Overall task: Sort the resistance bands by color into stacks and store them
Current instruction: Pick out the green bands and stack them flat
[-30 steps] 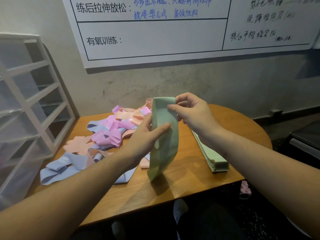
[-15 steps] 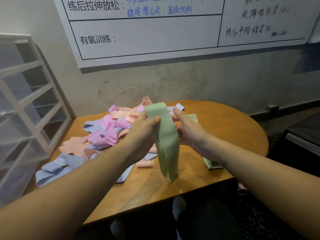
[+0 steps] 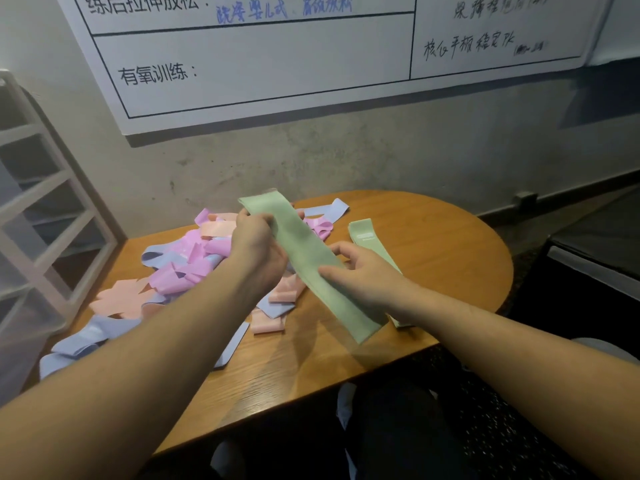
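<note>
I see the left hand [image 3: 258, 245] gripping the upper end of a green band [image 3: 304, 261], fingers curled around it. The right hand [image 3: 360, 271] pinches its middle with the thumb on top. The band slants above the bench [image 3: 433, 237]. Behind the right hand lies the green stack [image 3: 363, 232]; on the left, a mixed pile [image 3: 183, 268] of pink, peach and blue bands.

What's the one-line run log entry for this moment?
left hand: grips green band | right hand: holds it | green stack: behind right hand | unsorted pile: left
</note>
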